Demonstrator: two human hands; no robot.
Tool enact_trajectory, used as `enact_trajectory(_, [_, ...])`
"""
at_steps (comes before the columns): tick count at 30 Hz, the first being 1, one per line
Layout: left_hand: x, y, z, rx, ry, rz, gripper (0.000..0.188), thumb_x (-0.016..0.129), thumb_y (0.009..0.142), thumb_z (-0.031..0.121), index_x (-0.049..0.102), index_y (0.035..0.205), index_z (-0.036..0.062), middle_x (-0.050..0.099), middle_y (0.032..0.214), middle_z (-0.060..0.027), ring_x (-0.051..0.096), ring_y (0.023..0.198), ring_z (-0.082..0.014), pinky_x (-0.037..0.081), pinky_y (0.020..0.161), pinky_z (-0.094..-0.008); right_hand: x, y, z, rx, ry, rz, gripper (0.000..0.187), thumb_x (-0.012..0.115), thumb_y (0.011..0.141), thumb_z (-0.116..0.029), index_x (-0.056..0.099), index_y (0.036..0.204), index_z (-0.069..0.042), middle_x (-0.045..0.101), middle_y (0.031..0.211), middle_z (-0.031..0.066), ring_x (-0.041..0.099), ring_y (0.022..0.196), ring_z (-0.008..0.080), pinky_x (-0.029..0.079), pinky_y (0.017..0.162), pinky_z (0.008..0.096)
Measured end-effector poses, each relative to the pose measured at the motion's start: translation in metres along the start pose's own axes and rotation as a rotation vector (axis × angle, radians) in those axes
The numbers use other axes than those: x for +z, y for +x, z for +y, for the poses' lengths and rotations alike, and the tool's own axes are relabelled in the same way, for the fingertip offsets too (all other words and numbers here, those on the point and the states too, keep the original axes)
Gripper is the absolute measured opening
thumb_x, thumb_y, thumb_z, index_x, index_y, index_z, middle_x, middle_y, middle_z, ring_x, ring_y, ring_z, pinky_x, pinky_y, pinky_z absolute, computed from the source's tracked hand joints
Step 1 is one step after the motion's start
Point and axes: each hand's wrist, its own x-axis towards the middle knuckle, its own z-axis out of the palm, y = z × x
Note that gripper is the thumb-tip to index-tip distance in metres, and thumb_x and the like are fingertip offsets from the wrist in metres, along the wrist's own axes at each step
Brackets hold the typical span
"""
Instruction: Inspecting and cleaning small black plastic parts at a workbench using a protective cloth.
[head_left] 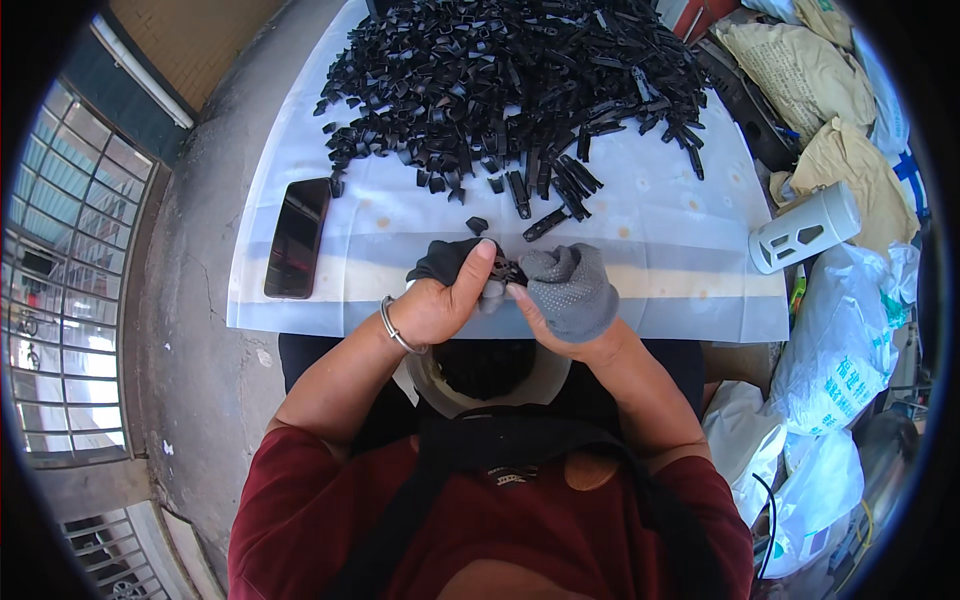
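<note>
Both hands meet over the near edge of the covered table, closed on a small black plastic part (507, 271). My left hand (452, 284) wears a dark partial glove with the thumb bare, and a silver bangle circles that wrist. A grey dotted glove covers most of my right hand (572, 290), whose bare thumb presses the part from below. The fingers hide much of the part. Just beyond my left hand lies a loose black piece (478, 226). A longer black strip (546, 224) rests just past my right hand.
A large heap of black plastic pieces (450, 100) covers the far table. A phone (297, 240) lies at the left on the white tablecloth (375, 225). A bowl (440, 390) with dark contents sits below my hands. White cup (806, 228), plastic bags (835, 340) and sacks (800, 80) crowd the right.
</note>
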Motion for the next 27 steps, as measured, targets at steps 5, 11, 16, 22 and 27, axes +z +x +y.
enact_trajectory(5, [-0.007, 0.002, -0.013, -0.101, -0.032, 0.033, 0.043, 0.036, 0.094, 0.033, 0.05, 0.069, 0.0011, 0.045, 0.054, -0.0072, 0.042, 0.049, -0.0181, 0.037, 0.049, -0.0314, -0.013, 0.001, 0.001, 0.034, -0.007, -0.076, 0.018, 0.064, 0.075, -0.022, 0.064, 0.087, -0.008, 0.062, 0.084, 0.0066, 0.053, 0.075, 0.0263, 0.042, 0.071, 0.0354])
enact_trajectory(11, [-0.011, 0.004, -0.005, 0.011, 0.103, -0.135, 0.045, 0.036, 0.093, 0.035, 0.049, 0.067, 0.0015, 0.044, 0.053, -0.0081, 0.039, 0.048, -0.0188, 0.037, 0.049, -0.0313, -0.014, 0.0, 0.001, 0.021, -0.029, -0.084, 0.024, 0.066, 0.073, -0.028, 0.066, 0.09, -0.01, 0.062, 0.084, 0.0058, 0.052, 0.078, 0.025, 0.043, 0.07, 0.0338])
enact_trajectory(16, [-0.012, 0.006, -0.007, 0.046, 0.094, -0.121, 0.045, 0.036, 0.094, 0.034, 0.047, 0.064, 0.0026, 0.038, 0.051, -0.0011, 0.037, 0.049, -0.0108, 0.033, 0.046, -0.0272, -0.016, -0.002, 0.006, 0.034, -0.02, -0.077, 0.025, 0.066, 0.073, -0.028, 0.066, 0.091, -0.011, 0.062, 0.084, 0.0055, 0.052, 0.078, 0.0251, 0.043, 0.07, 0.0332])
enact_trajectory(22, [-0.004, 0.001, -0.008, 0.188, 0.21, -0.074, 0.036, 0.039, 0.092, 0.024, 0.051, 0.068, -0.0004, 0.052, 0.06, -0.0179, 0.049, 0.054, -0.0344, 0.039, 0.051, -0.0371, -0.009, 0.003, -0.005, -0.031, -0.142, -0.188, 0.016, 0.064, 0.072, -0.021, 0.063, 0.082, -0.009, 0.06, 0.079, 0.0056, 0.052, 0.073, 0.026, 0.042, 0.065, 0.0371])
enact_trajectory(27, [-0.007, -0.003, 0.004, 0.082, 0.328, -0.175, 0.032, 0.04, 0.091, 0.02, 0.053, 0.071, -0.0008, 0.054, 0.066, -0.0205, 0.052, 0.061, -0.0385, 0.041, 0.054, -0.0396, 0.018, -0.008, -0.011, -0.05, -0.06, 0.015, 0.009, 0.063, 0.071, -0.016, 0.059, 0.074, -0.008, 0.057, 0.075, 0.0055, 0.053, 0.067, 0.0276, 0.039, 0.061, 0.0387])
